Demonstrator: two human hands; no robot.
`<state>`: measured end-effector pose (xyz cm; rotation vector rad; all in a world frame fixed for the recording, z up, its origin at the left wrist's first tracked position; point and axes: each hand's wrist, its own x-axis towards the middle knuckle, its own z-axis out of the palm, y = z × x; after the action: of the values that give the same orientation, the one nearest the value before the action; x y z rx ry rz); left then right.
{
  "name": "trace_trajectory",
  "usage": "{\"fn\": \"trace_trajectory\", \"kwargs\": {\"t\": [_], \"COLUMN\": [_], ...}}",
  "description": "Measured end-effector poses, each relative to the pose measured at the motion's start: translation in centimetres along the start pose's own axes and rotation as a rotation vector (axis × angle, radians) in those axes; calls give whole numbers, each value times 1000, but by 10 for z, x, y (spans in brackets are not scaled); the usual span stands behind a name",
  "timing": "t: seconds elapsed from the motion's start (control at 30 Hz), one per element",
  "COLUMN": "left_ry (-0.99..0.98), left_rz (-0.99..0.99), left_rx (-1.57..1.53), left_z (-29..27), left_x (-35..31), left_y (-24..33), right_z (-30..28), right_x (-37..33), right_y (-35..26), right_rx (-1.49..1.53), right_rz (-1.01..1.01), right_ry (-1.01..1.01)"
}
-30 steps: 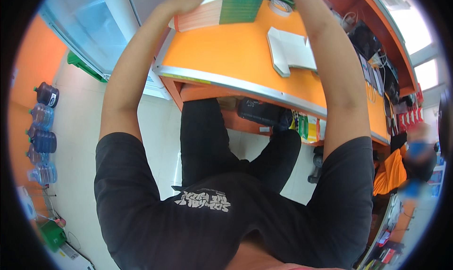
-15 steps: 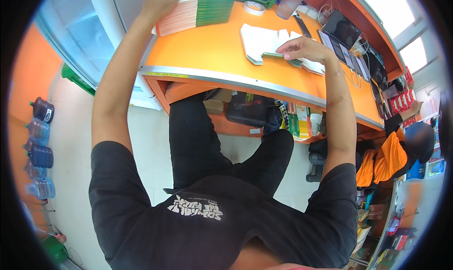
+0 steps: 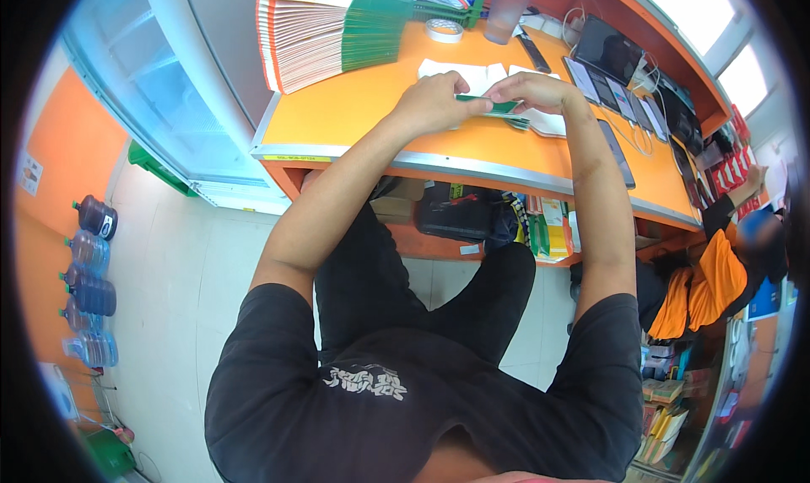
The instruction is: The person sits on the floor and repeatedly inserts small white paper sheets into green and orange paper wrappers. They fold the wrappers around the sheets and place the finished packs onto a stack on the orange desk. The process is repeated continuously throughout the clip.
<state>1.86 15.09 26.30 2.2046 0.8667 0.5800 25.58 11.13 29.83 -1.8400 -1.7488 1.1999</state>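
Note:
My left hand (image 3: 434, 103) and my right hand (image 3: 537, 92) meet over the orange desk. Between them is a flat folded card carton (image 3: 504, 107) with a green face, pinched by the fingers of both hands. Under and behind the hands lie white die-cut card sheets (image 3: 460, 71), partly covered by my fingers. To the left, a long fanned stack of folded cartons (image 3: 325, 40), white with orange and green ends, rests on the desk. My fingertips partly hide how the held carton is folded.
Behind the sheets stand a tape roll (image 3: 444, 31) and a clear plastic cup (image 3: 504, 17). Several phones (image 3: 620, 95) and cables lie on the right. A glass-door fridge (image 3: 169, 78) is on the left; a person in an orange vest (image 3: 713, 272) sits at the right.
My left hand has left the carton stack and come right to meet my right hand at the carton. The stack now stands fully in view, and the view has shifted slightly.

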Motion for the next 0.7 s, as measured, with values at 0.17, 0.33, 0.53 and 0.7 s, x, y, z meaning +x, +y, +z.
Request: {"fn": "trace_trajectory", "kwargs": {"t": [0.17, 0.33, 0.53, 0.7], "left_ry": [191, 214, 450, 784], "left_rz": [235, -12, 202, 621], "left_rx": [247, -166, 176, -26], "left_z": [22, 13, 24, 9], "left_x": [-1, 6, 7, 24], "left_y": [-20, -12, -22, -18], "right_z": [7, 18, 20, 22], "right_x": [3, -14, -12, -42], "right_y": [0, -16, -12, -41], "right_rx": [-215, -396, -428, -547], "right_rz": [-196, -380, -524, -753], "right_ry": [185, 441, 733, 998]}}
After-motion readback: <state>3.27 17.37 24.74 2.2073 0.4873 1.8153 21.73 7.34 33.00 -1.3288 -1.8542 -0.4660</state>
